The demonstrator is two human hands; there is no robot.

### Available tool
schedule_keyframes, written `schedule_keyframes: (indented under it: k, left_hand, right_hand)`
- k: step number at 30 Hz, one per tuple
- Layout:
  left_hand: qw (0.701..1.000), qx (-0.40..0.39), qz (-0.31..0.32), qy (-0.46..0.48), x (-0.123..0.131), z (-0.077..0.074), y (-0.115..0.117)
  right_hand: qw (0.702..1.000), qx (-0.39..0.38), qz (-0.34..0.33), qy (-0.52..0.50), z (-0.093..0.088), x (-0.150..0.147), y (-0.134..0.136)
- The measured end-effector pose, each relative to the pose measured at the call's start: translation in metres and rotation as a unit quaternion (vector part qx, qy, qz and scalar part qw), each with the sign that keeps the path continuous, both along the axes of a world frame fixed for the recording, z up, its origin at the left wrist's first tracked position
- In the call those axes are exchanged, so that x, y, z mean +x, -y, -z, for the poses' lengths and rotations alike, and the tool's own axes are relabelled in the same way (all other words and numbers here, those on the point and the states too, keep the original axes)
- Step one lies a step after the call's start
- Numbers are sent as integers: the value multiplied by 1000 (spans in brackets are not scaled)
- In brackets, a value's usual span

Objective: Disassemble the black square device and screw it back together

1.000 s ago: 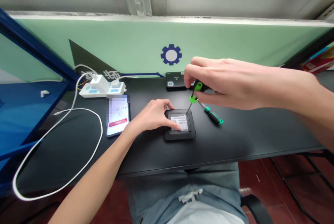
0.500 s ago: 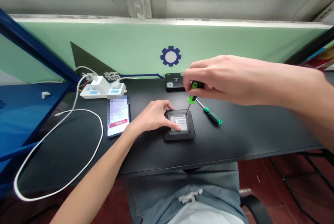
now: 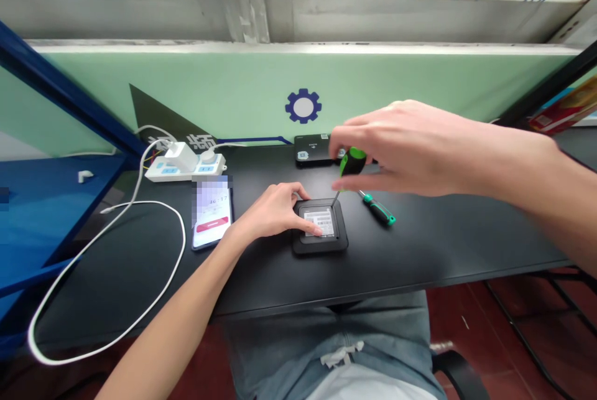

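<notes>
A black square device [image 3: 342, 233] with a white label lies on the dark desk. My left hand [image 3: 277, 212] grips it from the left, thumb on the label and fingers behind the far edge. My right hand [image 3: 401, 145] is closed around the handle of a green-and-black screwdriver [image 3: 351, 165]. The screwdriver leans slightly, its thin tip touching the device near the upper right corner. Whether a screw sits under the tip is too small to tell. To the right lies a second screwdriver [image 3: 379, 209], its shaft partly behind my right hand.
A phone [image 3: 212, 216] with a lit screen is left of my hand. Behind it stands a white power strip [image 3: 186, 167] with plugs, and a white cable [image 3: 181, 244] loops over the desk's left side. Another black box [image 3: 313, 151] rests by the green panel [image 3: 247, 89].
The fingers and thumb of my right hand have shifted on the screwdriver handle, and the handle leans more to the right. My left hand stays on the device. The view has tilted slightly.
</notes>
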State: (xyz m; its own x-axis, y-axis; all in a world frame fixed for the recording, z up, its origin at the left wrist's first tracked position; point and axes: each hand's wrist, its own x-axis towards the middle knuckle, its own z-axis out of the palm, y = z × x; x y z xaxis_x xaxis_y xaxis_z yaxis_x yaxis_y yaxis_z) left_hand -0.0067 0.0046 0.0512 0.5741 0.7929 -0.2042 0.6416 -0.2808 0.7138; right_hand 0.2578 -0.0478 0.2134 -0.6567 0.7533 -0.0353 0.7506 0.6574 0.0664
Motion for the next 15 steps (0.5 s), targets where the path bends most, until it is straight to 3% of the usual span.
schedule_keyframes:
  k: [4,10,15]
  left_hand:
    - [1000,2,3,-6,0,0,0]
    - [1000,-3,1,-6,0,0,0]
    - [1000,2,4,-5,0,0,0]
  right_hand:
    - [989,-72,-83,-100,-3,2,1]
    - [1000,17,25,-5,-2,0,1]
    - [988,-95,-77,-89,-2,3,-1]
